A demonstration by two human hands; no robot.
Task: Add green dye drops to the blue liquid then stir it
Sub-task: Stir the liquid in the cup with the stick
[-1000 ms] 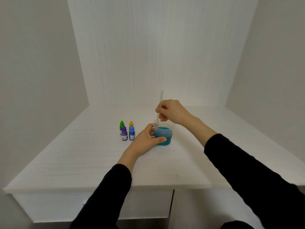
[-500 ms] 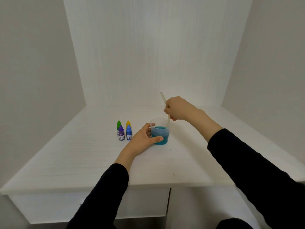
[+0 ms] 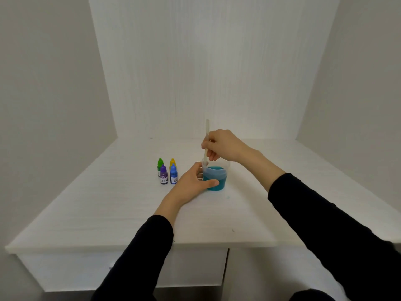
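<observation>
A clear plastic cup (image 3: 219,170) with blue-green liquid (image 3: 214,177) stands on the white table (image 3: 108,203). My left hand (image 3: 191,183) grips the cup's left side, thumb across its front. Above the cup, my right hand (image 3: 223,145) pinches a pale stir stick (image 3: 207,131) that stands nearly upright, its lower end inside the cup at the left rim. The green dye bottle (image 3: 160,165) stands capped to the left, at the back of a small group of bottles.
Beside the green bottle stand a yellow bottle (image 3: 172,162), a purple bottle (image 3: 163,175) and a blue bottle (image 3: 173,174), just left of my left hand. White walls close in the table at the back and both sides.
The stir stick has swung from the right side of the cup back to the left rim, my right hand moving with it. My left hand keeps its hold on the cup.
</observation>
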